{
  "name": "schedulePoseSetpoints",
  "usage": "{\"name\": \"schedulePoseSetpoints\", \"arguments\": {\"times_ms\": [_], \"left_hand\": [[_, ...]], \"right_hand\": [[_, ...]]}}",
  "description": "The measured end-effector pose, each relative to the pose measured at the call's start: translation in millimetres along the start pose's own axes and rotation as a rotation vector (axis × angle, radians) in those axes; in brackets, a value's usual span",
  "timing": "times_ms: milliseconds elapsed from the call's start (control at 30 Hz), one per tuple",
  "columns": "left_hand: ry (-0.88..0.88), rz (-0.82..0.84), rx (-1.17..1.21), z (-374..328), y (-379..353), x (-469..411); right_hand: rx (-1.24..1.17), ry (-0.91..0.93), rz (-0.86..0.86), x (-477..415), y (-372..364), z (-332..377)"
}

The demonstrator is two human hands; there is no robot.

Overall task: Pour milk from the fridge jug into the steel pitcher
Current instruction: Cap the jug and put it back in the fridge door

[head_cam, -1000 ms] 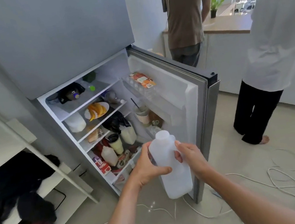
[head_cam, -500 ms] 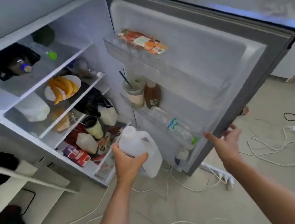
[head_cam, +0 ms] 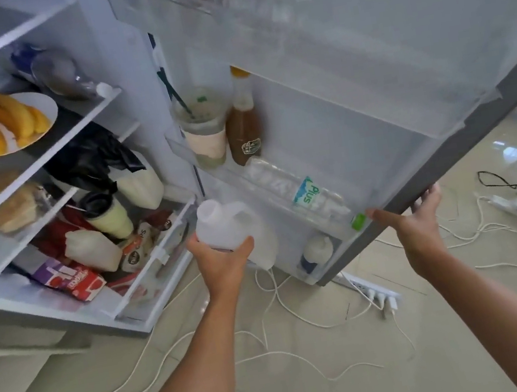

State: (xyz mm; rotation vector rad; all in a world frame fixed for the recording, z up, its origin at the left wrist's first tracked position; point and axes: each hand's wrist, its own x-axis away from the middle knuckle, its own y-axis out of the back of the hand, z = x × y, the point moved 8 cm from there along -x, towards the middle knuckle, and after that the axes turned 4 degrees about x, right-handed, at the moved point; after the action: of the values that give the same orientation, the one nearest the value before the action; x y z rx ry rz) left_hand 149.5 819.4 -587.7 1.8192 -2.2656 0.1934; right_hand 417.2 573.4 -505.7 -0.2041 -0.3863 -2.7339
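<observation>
A white plastic milk jug (head_cam: 231, 224) with a capped neck is held low in front of the open fridge, beside the door's lower rack. My left hand (head_cam: 222, 261) is shut on the jug, gripping it from below and behind. My right hand (head_cam: 410, 221) grips the bottom edge of the fridge door (head_cam: 434, 164), fingers curled over the grey rim. No steel pitcher is in view.
The fridge shelves hold a plate of sliced fruit (head_cam: 7, 122), other white jugs (head_cam: 92, 249), cartons and a black bag. The door racks hold a cup, a brown bottle (head_cam: 243, 129) and a lying water bottle (head_cam: 297, 189). White cables and a power strip (head_cam: 374, 291) lie on the floor.
My right hand left the jug and took hold of the door's bottom edge. My left hand carried the jug down toward the fridge's lower part. The view dropped and moved closer.
</observation>
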Motion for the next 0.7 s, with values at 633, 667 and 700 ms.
{"name": "schedulePoseSetpoints", "arguments": {"times_ms": [633, 667, 700], "left_hand": [[-0.039, 0.183, -0.033, 78.6, -122.3, -20.6], [-0.042, 0.203, -0.060, 83.0, -125.8, -20.9], [-0.045, 0.229, -0.087, 86.6, -129.9, -20.9]], "right_hand": [[0.009, 0.104, -0.041, -44.6, 14.2, -23.3], [0.016, 0.109, -0.047, -45.2, 15.3, -24.2], [0.021, 0.116, -0.051, -45.0, 15.6, -24.1]]}}
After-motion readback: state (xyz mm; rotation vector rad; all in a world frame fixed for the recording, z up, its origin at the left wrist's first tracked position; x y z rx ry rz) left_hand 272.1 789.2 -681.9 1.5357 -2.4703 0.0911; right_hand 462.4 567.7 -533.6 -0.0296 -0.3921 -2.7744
